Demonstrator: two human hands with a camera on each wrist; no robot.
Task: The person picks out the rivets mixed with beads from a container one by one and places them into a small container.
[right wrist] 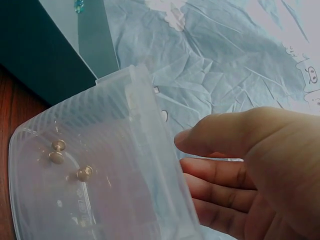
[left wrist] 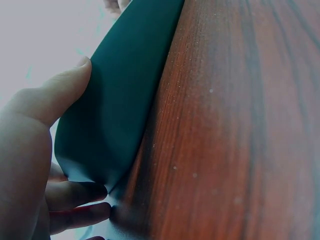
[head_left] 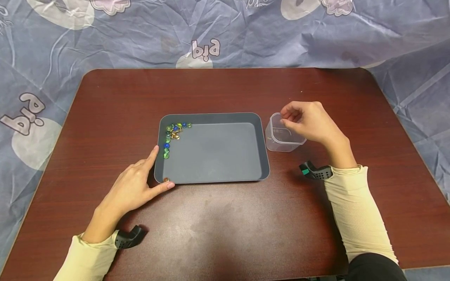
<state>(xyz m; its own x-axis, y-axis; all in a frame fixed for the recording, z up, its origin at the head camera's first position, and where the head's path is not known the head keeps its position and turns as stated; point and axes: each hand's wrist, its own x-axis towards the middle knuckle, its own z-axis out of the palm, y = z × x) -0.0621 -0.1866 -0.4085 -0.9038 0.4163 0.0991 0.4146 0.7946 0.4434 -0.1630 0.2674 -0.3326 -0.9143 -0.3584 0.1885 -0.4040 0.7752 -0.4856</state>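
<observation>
Head view: tub (head_left: 283, 147), clear plastic, on the bench (head_left: 211, 230) just beside the right end of the tray; contact between the two, cannot tell. Right hand (head_left: 311, 121) over the tub's right rim, by far the nearer hand. Tub mouth lies below and to the left of that grip. Fingers loosely curled, thumb apart from them; nothing seen between.

Right wrist view: two brass pins (right wrist: 58, 151) lie inside the tub, leftward of the fingertips. Brassy sheen; one shows round knobs at both ends of a short stem. Tub wall milky, faintly ribbed, corners rounded; mouth squarish, so no clear long axis.

Tray (head_left: 211, 156) next: shallow grey rectangle, smooth matte surface, rounded corners, long axis left to right across the bench. Left hand (head_left: 130, 187) at its near left corner, thumb on the near rim, forefinger against the left wall; this grip is spread, not clenched. Glass marbles (head_left: 166, 145), green and blue, line the left and far walls in an L. More brass pins (head_left: 175, 135) heaped in the angle. One coppery piece (head_left: 166, 180) near the thumb, shape unclear.

Bench top dark red, wood-grained, glossy toward the person. Beyond, creased blue-grey cloth (head_left: 246, 50) with cartoon print. Sleeves (head_left: 358, 210) pale, ribbed.
</observation>
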